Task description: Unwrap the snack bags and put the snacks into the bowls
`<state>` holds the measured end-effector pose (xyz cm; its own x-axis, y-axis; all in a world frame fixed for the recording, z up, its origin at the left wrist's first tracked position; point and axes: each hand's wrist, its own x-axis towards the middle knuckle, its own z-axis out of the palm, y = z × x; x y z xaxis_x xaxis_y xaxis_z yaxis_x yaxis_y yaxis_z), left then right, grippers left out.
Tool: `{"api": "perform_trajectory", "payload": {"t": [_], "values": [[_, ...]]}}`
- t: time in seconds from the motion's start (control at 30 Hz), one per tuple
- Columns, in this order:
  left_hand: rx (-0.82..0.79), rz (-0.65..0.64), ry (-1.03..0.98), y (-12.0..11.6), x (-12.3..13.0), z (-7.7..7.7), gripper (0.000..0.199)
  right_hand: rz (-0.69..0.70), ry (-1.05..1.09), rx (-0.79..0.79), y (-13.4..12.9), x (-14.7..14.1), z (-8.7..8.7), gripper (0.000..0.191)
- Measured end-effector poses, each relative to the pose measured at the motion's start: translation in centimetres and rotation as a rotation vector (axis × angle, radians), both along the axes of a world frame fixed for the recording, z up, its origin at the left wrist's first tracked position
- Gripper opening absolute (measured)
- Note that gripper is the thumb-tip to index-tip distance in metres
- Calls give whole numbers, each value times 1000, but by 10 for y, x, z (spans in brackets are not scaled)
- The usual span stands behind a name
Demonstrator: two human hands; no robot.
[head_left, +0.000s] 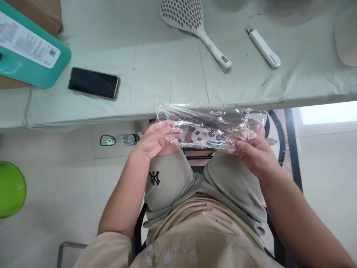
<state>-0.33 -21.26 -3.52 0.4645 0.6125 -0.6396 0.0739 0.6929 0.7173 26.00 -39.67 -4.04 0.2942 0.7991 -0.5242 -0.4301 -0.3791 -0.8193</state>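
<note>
A crinkled sheet of clear plastic (206, 124) stretches between my two hands, over my lap at the table's front edge. My left hand (160, 139) grips its left end, with the fingers pointing right. At the other end my right hand (253, 149) pinches the film between thumb and fingers, some of them seen through it. On the table above the plastic lie a pale slotted skimmer (185, 16) and a white utility knife (263, 46).
The table (156, 78) also bears a black phone (94, 83), a teal container (30, 44) on brown cardboard, and a pale object (346, 37) at the right. On the floor are a plastic bottle (128, 140) and a green basin (11, 190).
</note>
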Motion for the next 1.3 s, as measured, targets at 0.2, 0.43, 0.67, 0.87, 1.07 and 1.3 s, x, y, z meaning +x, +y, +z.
{"api": "perform_trajectory", "payload": {"t": [0.2,0.43,0.67,0.87,1.07,1.3], "values": [[45,-80,73,-6,-10,-4,43,84,128,-112,-3,10,1,51],[29,-203,89,-4,-21,5,43,174,315,-306,5,14,-3,59],[31,-219,-11,-9,-25,15,35,120,384,-310,5,-15,-15,41],[45,-125,223,-8,-25,19,28,-4,180,-186,0,-17,-13,44],[-13,-115,288,-8,-21,18,36,-9,80,-101,-4,-5,-4,45],[53,58,178,-7,-17,16,21,-54,63,-21,-9,2,1,23]]}}
